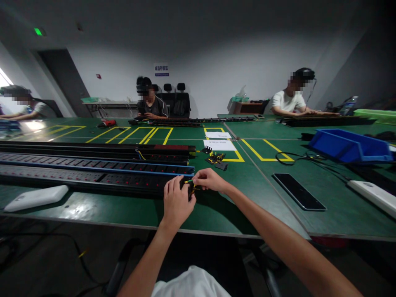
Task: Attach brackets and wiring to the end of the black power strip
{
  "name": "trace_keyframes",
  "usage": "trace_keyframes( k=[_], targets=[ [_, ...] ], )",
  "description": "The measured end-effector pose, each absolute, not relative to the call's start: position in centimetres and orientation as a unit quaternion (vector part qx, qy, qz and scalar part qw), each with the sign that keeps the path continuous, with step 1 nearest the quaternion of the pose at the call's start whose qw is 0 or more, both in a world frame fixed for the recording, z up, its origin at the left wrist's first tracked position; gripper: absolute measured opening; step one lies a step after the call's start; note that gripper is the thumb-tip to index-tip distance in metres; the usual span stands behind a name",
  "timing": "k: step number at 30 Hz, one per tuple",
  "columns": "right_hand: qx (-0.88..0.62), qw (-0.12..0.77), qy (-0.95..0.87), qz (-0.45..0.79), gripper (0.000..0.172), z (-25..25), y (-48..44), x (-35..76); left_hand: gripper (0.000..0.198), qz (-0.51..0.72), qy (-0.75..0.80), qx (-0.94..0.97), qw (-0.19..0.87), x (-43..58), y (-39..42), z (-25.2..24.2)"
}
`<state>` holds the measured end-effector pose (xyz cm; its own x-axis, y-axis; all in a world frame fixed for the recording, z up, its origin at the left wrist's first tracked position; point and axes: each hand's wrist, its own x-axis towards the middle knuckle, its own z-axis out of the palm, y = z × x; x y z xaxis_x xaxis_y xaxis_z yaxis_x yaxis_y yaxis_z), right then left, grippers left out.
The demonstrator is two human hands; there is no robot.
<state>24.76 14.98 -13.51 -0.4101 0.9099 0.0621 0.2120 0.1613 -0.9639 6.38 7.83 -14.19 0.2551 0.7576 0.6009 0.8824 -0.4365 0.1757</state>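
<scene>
A long black power strip (pixel 130 181) with a row of sockets and small red marks lies along the green table, its right end in front of me. My left hand (pixel 177 202) is closed around that end, fingers over the top and thumb on the near side. From the end comes a short yellow-green wire (pixel 188 181). My right hand (pixel 210 180) pinches this wire between thumb and fingertips, just right of the strip. Dark parts at the strip's end are partly hidden by my fingers. Behind it lie more long strips, one with a blue edge (pixel 148 166).
Black metal brackets with yellow wires (pixel 216 157) lie beyond my right hand, near white paper sheets (pixel 219 145). To the right are a phone (pixel 298 192), a blue bin (pixel 349 146), cables and a white device (pixel 374 196). Another white object (pixel 37 198) lies left. Several people sit around the table.
</scene>
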Motion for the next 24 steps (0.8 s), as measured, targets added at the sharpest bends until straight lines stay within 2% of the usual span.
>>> trace_keyframes(
  k=[7, 17, 24],
  targets=[
    [-0.409, 0.352, -0.678, 0.499, 0.036, -13.4, 14.9, 24.7, 0.008, -0.302, -0.516, -0.794, 0.108, 6.2, 7.8, -13.9],
    [-0.42, 0.364, -0.672, 0.489, 0.024, -14.5, 15.4, 24.7, 0.01, -0.293, -0.517, -0.797, 0.11, 6.0, 8.0, -14.1],
    [-0.43, 0.361, -0.662, 0.497, 0.024, -14.3, 15.3, 24.5, 0.009, -0.285, -0.522, -0.796, 0.11, 6.0, 8.0, -14.0]
  ],
)
